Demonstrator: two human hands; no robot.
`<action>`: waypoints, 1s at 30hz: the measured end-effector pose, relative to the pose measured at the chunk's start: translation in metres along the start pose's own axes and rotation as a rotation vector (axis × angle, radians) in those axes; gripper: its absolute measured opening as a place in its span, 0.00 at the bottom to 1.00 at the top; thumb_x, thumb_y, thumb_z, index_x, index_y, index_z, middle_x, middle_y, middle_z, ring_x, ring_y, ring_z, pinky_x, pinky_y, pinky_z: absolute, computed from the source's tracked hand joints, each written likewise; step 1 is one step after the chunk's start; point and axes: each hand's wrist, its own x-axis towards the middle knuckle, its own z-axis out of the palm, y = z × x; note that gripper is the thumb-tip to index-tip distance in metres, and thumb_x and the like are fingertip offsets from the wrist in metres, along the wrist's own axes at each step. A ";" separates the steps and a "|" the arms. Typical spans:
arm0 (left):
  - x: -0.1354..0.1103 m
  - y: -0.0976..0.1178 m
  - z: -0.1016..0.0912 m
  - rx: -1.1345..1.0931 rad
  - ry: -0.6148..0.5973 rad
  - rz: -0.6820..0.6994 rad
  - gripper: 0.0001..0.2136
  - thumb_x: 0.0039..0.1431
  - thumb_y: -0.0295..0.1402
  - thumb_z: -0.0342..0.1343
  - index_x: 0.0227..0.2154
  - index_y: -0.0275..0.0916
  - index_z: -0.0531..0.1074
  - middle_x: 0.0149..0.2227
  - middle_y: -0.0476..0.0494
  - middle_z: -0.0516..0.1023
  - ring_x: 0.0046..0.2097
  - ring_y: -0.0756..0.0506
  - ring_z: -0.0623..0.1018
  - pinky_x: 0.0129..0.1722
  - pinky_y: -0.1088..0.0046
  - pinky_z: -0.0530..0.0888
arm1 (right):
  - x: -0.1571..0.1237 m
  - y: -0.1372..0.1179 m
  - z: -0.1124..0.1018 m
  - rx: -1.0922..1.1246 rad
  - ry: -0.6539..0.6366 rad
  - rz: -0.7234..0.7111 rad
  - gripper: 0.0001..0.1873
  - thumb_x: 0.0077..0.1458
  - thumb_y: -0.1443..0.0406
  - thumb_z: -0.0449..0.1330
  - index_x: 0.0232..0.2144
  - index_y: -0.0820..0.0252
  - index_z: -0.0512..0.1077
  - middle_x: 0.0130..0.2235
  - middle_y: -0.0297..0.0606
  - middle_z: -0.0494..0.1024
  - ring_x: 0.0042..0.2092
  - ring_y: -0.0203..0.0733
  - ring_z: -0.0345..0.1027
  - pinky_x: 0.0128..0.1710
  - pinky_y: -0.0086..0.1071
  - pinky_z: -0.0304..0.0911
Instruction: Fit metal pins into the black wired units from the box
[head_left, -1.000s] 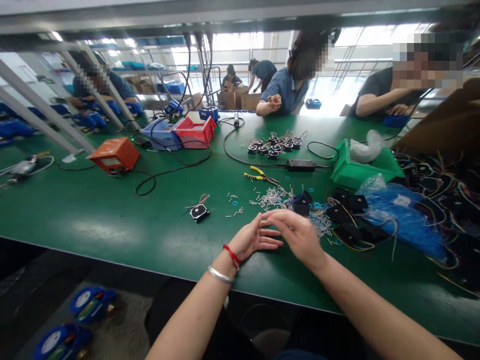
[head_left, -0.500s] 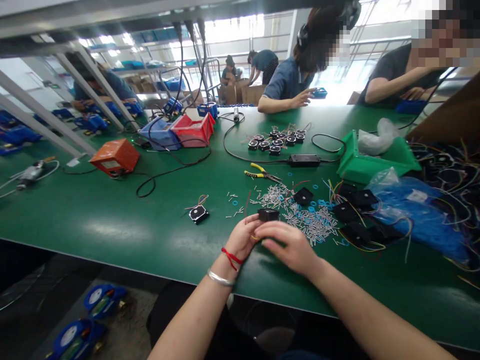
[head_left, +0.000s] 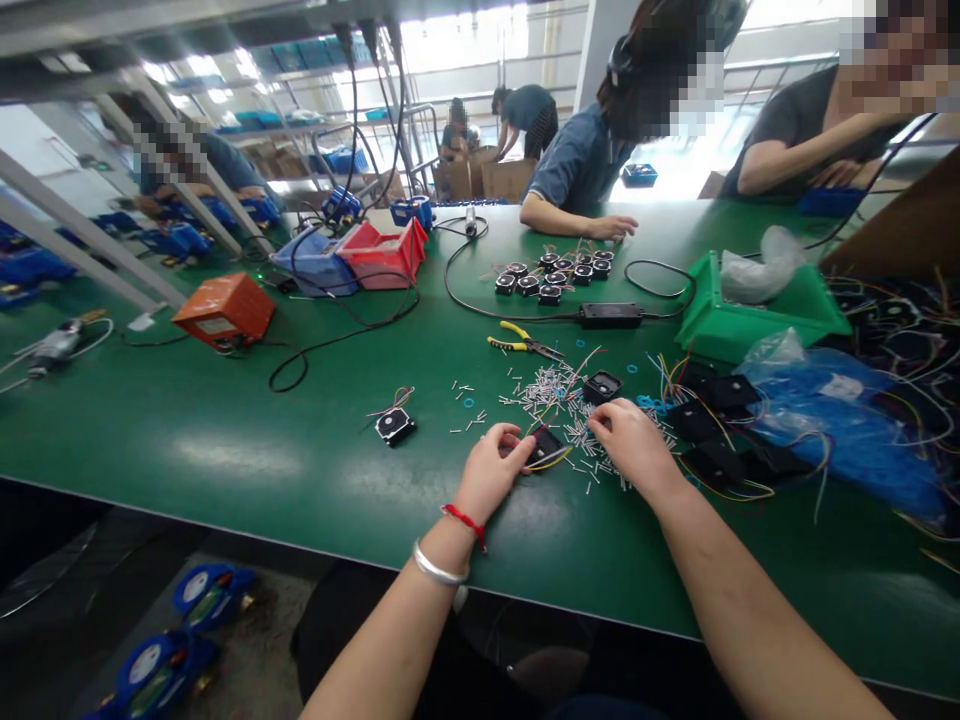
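The left hand (head_left: 491,470) pinches a black fan (head_left: 545,445) on the worktop (head_left: 225,440). The right hand (head_left: 626,440) rests fingers-down, loosely spread, on scattered pins (head_left: 559,390). A green bin (head_left: 750,320) holds a plastic bag (head_left: 754,268).

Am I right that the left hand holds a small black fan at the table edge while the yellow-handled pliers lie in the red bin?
Not quite. The head view shows the yellow-handled pliers lying on the green table, not in the red bin. The left hand does hold the small black fan.
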 end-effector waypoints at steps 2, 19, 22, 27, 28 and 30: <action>0.000 -0.002 0.002 0.080 0.060 0.055 0.17 0.50 0.41 0.56 0.42 0.39 0.68 0.35 0.44 0.74 0.34 0.48 0.75 0.32 0.74 0.71 | -0.002 -0.003 0.001 -0.018 0.011 0.000 0.07 0.53 0.63 0.56 0.30 0.58 0.72 0.35 0.39 0.70 0.39 0.42 0.66 0.38 0.32 0.57; -0.010 0.007 -0.002 -0.672 -0.190 -0.180 0.16 0.48 0.27 0.58 0.42 0.32 0.66 0.39 0.36 0.75 0.30 0.48 0.77 0.33 0.70 0.74 | -0.027 -0.060 -0.028 0.637 0.112 -0.262 0.10 0.58 0.59 0.53 0.34 0.57 0.72 0.36 0.38 0.74 0.37 0.42 0.68 0.38 0.35 0.64; -0.011 0.007 0.000 -0.740 -0.222 -0.177 0.16 0.48 0.27 0.58 0.42 0.32 0.65 0.38 0.36 0.75 0.31 0.48 0.77 0.34 0.70 0.74 | -0.030 -0.069 -0.024 0.629 0.142 -0.395 0.07 0.57 0.63 0.55 0.32 0.56 0.72 0.44 0.39 0.71 0.48 0.44 0.64 0.50 0.40 0.60; -0.010 0.006 -0.001 -0.895 -0.206 -0.231 0.12 0.51 0.27 0.55 0.39 0.32 0.65 0.34 0.38 0.76 0.32 0.47 0.78 0.36 0.71 0.74 | -0.029 -0.068 -0.024 0.609 0.137 -0.448 0.06 0.57 0.66 0.55 0.32 0.56 0.72 0.52 0.37 0.67 0.55 0.45 0.57 0.55 0.44 0.54; -0.010 0.006 -0.002 -0.929 -0.182 -0.240 0.11 0.52 0.28 0.55 0.39 0.32 0.64 0.34 0.38 0.76 0.32 0.47 0.78 0.36 0.71 0.74 | -0.029 -0.068 -0.025 0.619 0.137 -0.439 0.06 0.57 0.66 0.54 0.32 0.56 0.72 0.53 0.37 0.66 0.55 0.44 0.57 0.55 0.44 0.55; -0.009 0.006 -0.003 -0.976 -0.152 -0.251 0.10 0.53 0.29 0.54 0.38 0.33 0.63 0.35 0.38 0.76 0.33 0.47 0.78 0.36 0.71 0.74 | -0.030 -0.068 -0.025 0.632 0.136 -0.427 0.06 0.57 0.65 0.54 0.33 0.56 0.71 0.53 0.38 0.66 0.55 0.44 0.57 0.54 0.44 0.56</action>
